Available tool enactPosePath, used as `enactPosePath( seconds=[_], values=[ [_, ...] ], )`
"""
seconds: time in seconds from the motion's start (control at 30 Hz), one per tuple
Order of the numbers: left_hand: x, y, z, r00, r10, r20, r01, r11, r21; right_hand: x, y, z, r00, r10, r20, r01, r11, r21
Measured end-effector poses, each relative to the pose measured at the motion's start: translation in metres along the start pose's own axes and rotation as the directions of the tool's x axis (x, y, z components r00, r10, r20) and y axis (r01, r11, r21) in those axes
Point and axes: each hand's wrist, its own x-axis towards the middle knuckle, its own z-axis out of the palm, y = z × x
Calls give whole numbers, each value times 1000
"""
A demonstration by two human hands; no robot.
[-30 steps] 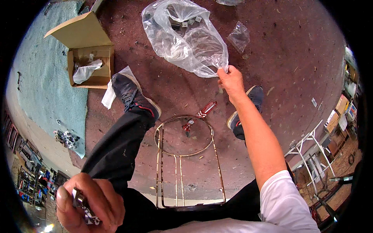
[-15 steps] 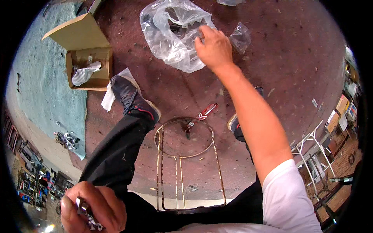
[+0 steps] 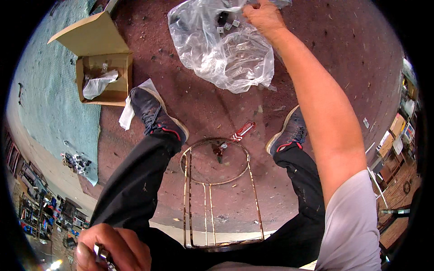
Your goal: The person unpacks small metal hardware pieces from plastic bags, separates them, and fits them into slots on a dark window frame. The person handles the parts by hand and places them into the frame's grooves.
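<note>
Right hand (image 3: 265, 19) at clear bag (image 3: 246, 61), top: I can't tell its fingers' grip.
Left hand (image 3: 118, 247), cropped lower left, clutches metal pieces (image 3: 102, 253).

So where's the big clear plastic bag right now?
In the head view, the big clear plastic bag lies top centre on the reddish floor, right of the open cardboard box, with the right hand at its upper right edge.

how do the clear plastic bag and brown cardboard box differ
The clear plastic bag is limp and see-through; the brown cardboard box is stiff and opaque. The right hand is at the bag's upper side; no hand is near the box. The bag shows small grey square pieces; the box shows a crumpled white sheet. Both hold things.
</note>
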Motion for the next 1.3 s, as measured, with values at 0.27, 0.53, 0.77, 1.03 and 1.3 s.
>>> enactPosePath(
  seconds=[0.27, 0.53, 0.77, 1.03, 1.3],
  values=[
    [0, -1, 0, 999, -30, -14, 29, 999, -30, -32, -1, 17, 984, -89, 153, 66, 987, 148],
    [1, -2, 2, 999, -46, 6, 46, 999, -2, -105, -69, 86, 967, -72, 245, 5, 965, 262],
    [2, -5, 5, 999, -32, -26, 32, 999, -5, -140, -138, 120, 986, -146, 85, 77, 835, 545],
    [2, -4, 6, 996, -74, -41, 73, 997, -40, -156, -156, 107, 983, -128, 131, 32, 823, 567],
    [5, -4, 6, 997, -76, -19, 75, 996, -43, -124, -131, 122, 972, 152, 180, -226, 384, 895]
  ],
)
